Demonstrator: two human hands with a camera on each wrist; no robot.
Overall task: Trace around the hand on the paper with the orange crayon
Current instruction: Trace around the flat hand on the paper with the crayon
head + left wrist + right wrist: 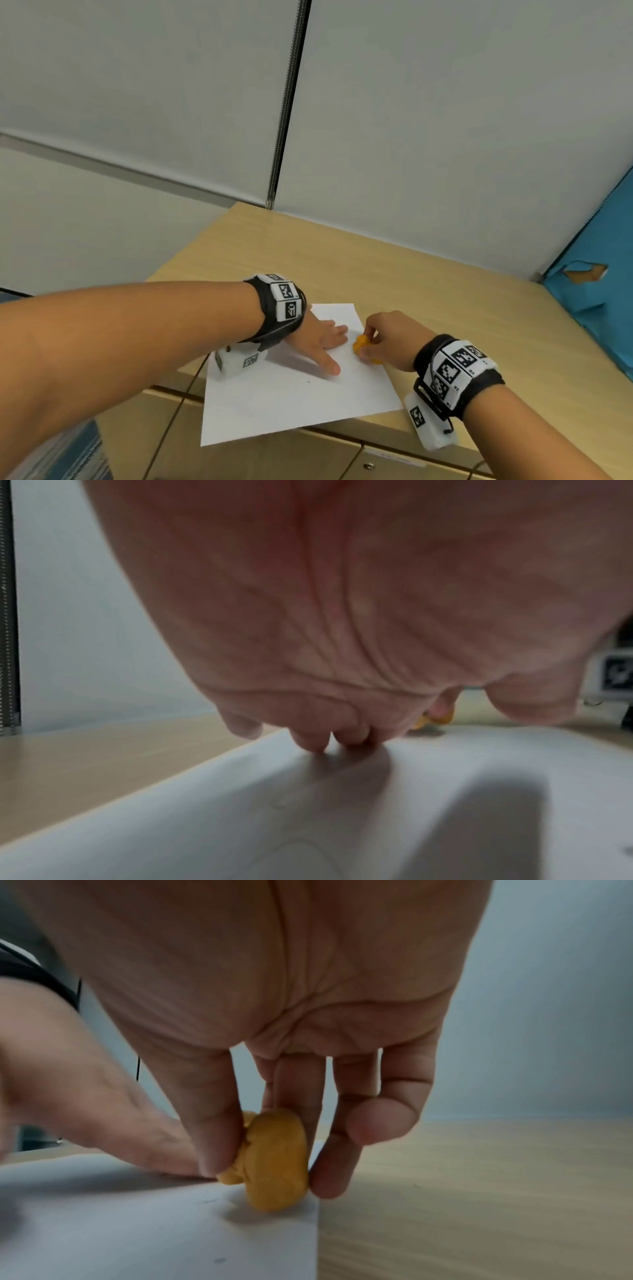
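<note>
We look down from a head-worn camera at a pale wooden bench (428,274) with a single white sheet of paper (294,407) lying near its front edge, one corner hanging a little past it. Our left hand (320,339) lies spread on the upper part of the paper, fingers straight and apart, fingertips pressing the sheet and holding nothing; the left wrist view shows the palm arched above the paper with the fingertips (311,741) touching it.

Our right hand (387,337) pinches the orange crayon (363,346), a short, chunky, rounded lump rather than a stick. In the right wrist view the thumb and fingers curl round the orange crayon (274,1161), its lower end touching the paper close to the sheet's right edge, just beside the tip of a left finger.

As for progress, we can make out no orange line anywhere on the paper; only a few small dark specks show. A faint line could be lost in the blur, so we cannot be sure. We judge the tracing to be at its very start: the hand is placed, the crayon is down, and the whole outline round the fingers, thumb and wrist seems still to be drawn.
</note>
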